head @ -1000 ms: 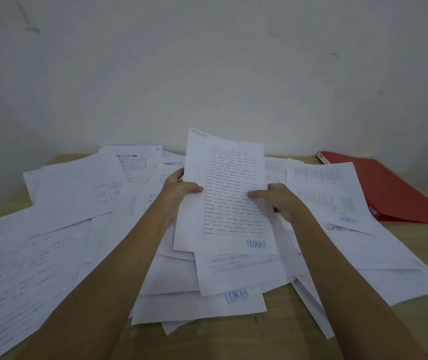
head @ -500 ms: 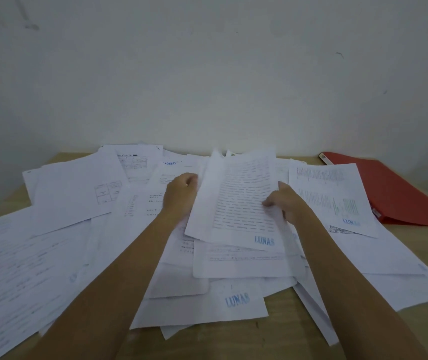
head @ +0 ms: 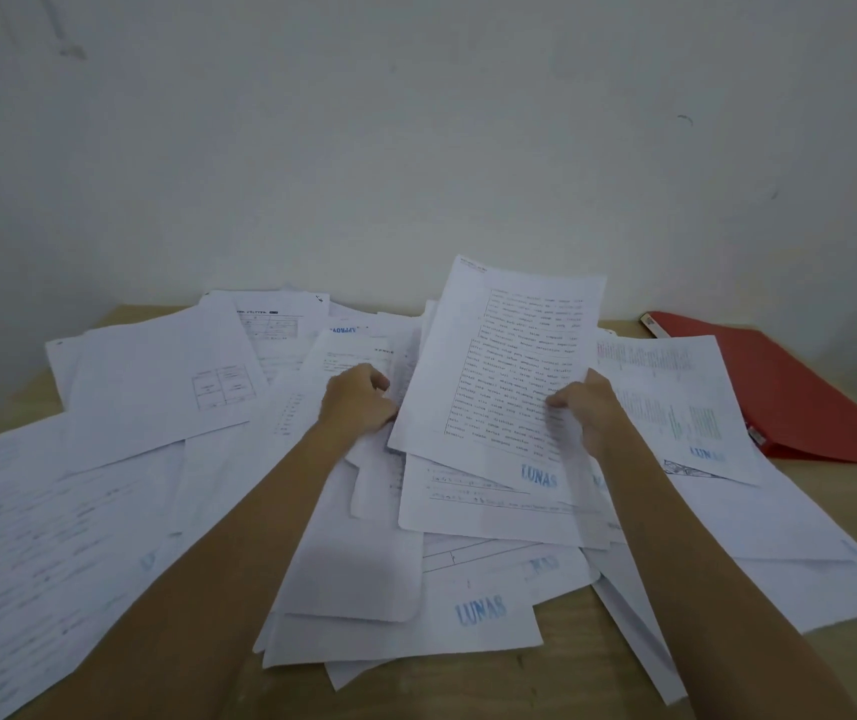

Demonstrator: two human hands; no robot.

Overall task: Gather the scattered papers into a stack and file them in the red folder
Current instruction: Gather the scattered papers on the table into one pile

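Many white printed papers lie scattered and overlapping across the wooden table. My right hand pinches the right edge of a text sheet stamped LUNAS, raised and tilted up toward the wall. My left hand has its fingers curled at the left edge of that sheet, on the papers beneath. The red folder lies shut at the far right, partly covered by a paper with green print.
A pale wall rises directly behind the table. Sheets overhang the table's left and near edges. Bare wood shows only at the front centre and in strips beside the folder.
The text sheet lay nearly flat half a second ago; now it stands tilted up again, held at its right edge. Both hands have stayed at about the same spot.
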